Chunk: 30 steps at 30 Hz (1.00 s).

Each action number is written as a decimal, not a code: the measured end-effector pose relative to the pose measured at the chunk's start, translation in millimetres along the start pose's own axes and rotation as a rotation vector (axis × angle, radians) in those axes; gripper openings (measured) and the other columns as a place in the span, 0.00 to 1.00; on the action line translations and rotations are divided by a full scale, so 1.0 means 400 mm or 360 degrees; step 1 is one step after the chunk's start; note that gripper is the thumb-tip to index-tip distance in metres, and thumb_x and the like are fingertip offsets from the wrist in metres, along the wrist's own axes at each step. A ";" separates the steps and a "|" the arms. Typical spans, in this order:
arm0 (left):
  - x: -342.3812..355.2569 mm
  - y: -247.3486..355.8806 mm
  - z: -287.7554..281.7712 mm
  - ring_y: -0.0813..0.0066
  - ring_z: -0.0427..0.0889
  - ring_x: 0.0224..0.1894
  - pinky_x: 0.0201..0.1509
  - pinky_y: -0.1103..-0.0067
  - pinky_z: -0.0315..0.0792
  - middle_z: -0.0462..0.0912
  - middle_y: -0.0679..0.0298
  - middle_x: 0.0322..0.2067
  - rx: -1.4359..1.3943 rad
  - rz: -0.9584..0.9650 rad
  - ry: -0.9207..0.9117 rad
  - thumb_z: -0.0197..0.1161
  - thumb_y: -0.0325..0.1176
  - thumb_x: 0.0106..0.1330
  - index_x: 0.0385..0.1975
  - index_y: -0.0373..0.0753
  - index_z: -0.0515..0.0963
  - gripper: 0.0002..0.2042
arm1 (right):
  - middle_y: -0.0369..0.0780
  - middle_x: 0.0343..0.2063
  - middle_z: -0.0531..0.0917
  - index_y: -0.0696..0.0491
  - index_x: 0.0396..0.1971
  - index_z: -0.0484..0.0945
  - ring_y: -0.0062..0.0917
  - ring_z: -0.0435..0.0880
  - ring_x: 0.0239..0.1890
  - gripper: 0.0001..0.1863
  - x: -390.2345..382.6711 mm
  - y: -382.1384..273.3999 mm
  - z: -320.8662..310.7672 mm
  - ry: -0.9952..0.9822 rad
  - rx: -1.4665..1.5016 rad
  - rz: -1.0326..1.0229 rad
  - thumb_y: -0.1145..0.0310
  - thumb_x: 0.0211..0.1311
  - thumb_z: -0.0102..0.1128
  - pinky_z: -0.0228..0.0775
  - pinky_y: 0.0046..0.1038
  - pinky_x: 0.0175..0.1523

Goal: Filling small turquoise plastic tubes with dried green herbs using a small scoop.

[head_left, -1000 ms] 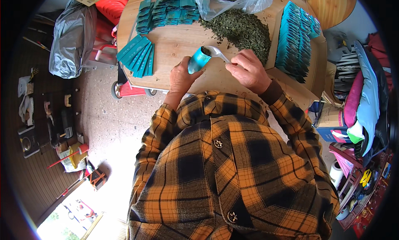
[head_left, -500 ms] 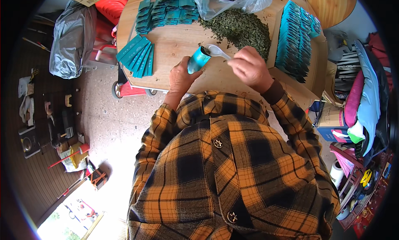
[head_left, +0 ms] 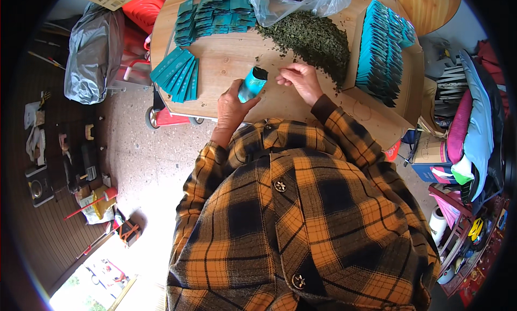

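My left hand (head_left: 233,104) grips a teal foil pouch (head_left: 249,88) upright at a slant, its dark open mouth uppermost. Just right of it, my right hand (head_left: 299,79) has thumb and fingers pinched; I cannot make out what, if anything, is between them, and the white spoon is not visible. Beyond both hands lies a heap of dried green leaf (head_left: 312,42) on the round wooden table (head_left: 221,63). A fan of flat teal pouches (head_left: 175,74) lies at the left, with stacked teal pouches (head_left: 215,18) behind.
A cardboard box (head_left: 388,120) at the right holds a long row of teal pouches (head_left: 377,52). A clear plastic bag (head_left: 296,4) holds more leaf at the back. A grey covered bundle (head_left: 91,52) stands left; piled cushions and boxes (head_left: 468,128) crowd the right beside my arm.
The white spoon seen at the pouch's mouth earlier has dropped out of sight. My right hand has moved up and left toward the pouch. My left hand has shifted slightly down and left with it.
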<state>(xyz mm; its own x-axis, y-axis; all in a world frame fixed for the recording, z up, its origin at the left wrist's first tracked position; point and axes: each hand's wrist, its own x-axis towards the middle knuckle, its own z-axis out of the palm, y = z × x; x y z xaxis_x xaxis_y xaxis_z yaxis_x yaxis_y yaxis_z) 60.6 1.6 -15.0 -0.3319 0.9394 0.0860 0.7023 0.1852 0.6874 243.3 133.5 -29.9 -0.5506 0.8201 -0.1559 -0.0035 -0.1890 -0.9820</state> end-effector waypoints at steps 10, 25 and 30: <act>-0.012 -0.023 0.003 0.60 0.83 0.41 0.48 0.72 0.76 0.82 0.49 0.37 -0.0184 -0.0061 0.0031 0.76 0.38 0.45 0.46 0.32 0.73 0.29 | 0.43 0.31 0.85 0.61 0.39 0.79 0.22 0.84 0.31 0.09 0.006 -0.009 -0.034 0.0222 0.0106 -0.0216 0.72 0.65 0.55 0.75 0.20 0.34; 0.004 0.000 -0.003 0.58 0.83 0.39 0.44 0.71 0.76 0.82 0.50 0.36 -0.0041 -0.0049 -0.0043 0.76 0.40 0.45 0.45 0.32 0.74 0.29 | 0.41 0.28 0.85 0.61 0.36 0.79 0.20 0.84 0.27 0.08 0.056 0.022 -0.107 0.0765 -0.0059 -0.0427 0.73 0.61 0.60 0.73 0.18 0.31; 0.006 -0.003 -0.007 0.56 0.83 0.37 0.42 0.70 0.76 0.83 0.51 0.35 0.0003 -0.0013 -0.0037 0.75 0.43 0.45 0.45 0.33 0.74 0.29 | 0.41 0.28 0.85 0.60 0.36 0.81 0.20 0.84 0.28 0.07 0.008 -0.021 -0.105 0.0659 -0.0622 -0.0795 0.77 0.58 0.61 0.75 0.20 0.35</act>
<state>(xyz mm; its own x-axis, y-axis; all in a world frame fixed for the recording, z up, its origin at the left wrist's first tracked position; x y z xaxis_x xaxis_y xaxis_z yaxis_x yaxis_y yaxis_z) 57.3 2.7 -13.8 -0.3231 0.9442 0.0637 0.7010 0.1936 0.6864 276.5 160.3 -26.8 -0.2024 0.9083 0.3660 0.1685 0.4005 -0.9007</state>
